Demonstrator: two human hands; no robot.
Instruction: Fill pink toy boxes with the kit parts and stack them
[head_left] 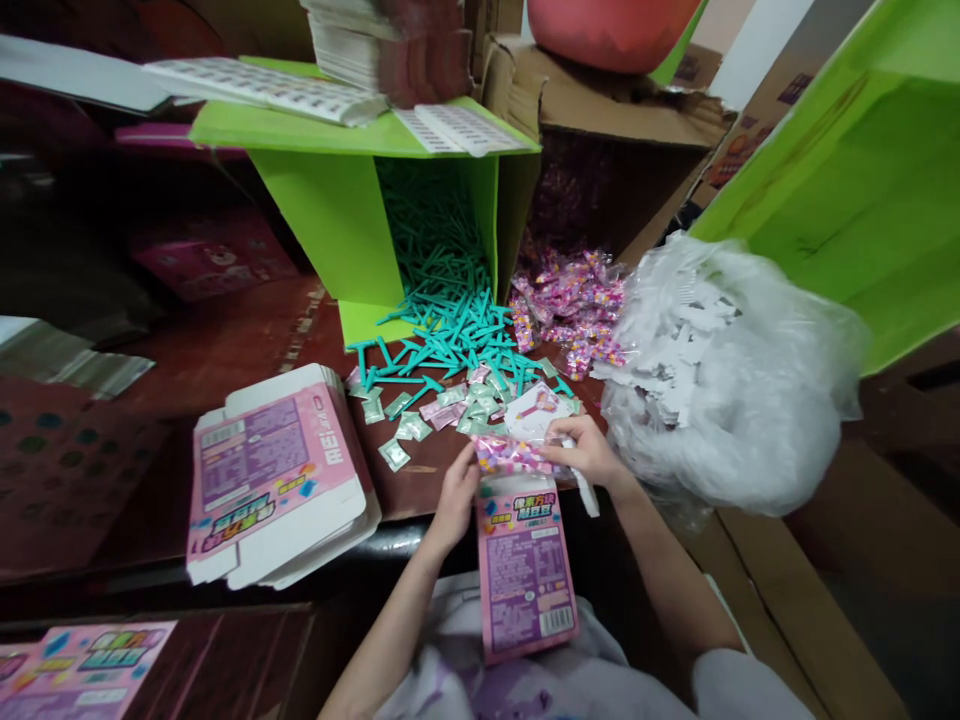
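A pink and purple box [527, 570] stands at the front of my body with its top end toward the table. Across that end lies a clear packet of pink, orange and white pieces [511, 455]. My left hand [456, 495] pinches the packet's left end. My right hand [589, 452] has its fingers closed at the packet's right end, with a white strip [583, 488] hanging beneath it. Just beyond my hands is a white card with a pink picture [537, 408]. Small green and pink sachets [480, 402] lie past the packet.
Teal T-shaped sticks [457, 335] spill from a green box [322, 220]. Bead packets [574, 300] lie before a cardboard box [607, 100]. A plastic bag of white pieces [742, 380] sits right; flattened pink boxes [277, 470] are stacked left.
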